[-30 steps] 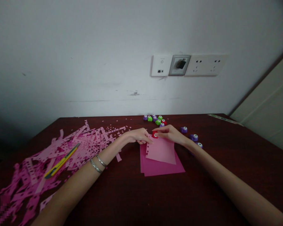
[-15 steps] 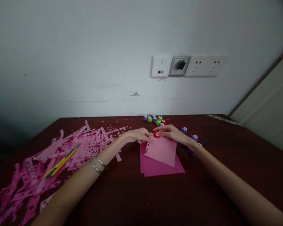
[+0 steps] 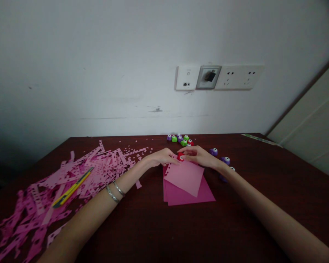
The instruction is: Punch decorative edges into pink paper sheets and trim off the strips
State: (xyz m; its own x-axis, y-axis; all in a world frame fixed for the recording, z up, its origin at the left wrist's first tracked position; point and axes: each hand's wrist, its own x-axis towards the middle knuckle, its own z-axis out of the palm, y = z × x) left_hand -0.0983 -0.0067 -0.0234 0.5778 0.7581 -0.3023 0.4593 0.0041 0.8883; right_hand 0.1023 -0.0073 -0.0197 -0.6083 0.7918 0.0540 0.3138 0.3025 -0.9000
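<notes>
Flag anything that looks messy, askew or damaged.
Pink paper scraps sprawl untidily across the left of the table, with a yellow cutter lying loose on them. The light pink sheet is askew over the darker pink sheets. Dark scuffs mar the wall.

You're facing a plain pale wall (image 3: 98, 65), dim light, darker toward your left edge. Low on it, dark scuffs (image 3: 157, 109) and thin horizontal lines. Right of centre you've got a row: white network plate (image 3: 188, 78), grey frame (image 3: 199, 78) with a black plug (image 3: 210, 76), white sockets (image 3: 238, 77). Your desk (image 3: 164, 233) is dark reddish brown, far edge along the wall. Far right, pale panel (image 3: 315, 135), door or cupboard, can't tell.
</notes>
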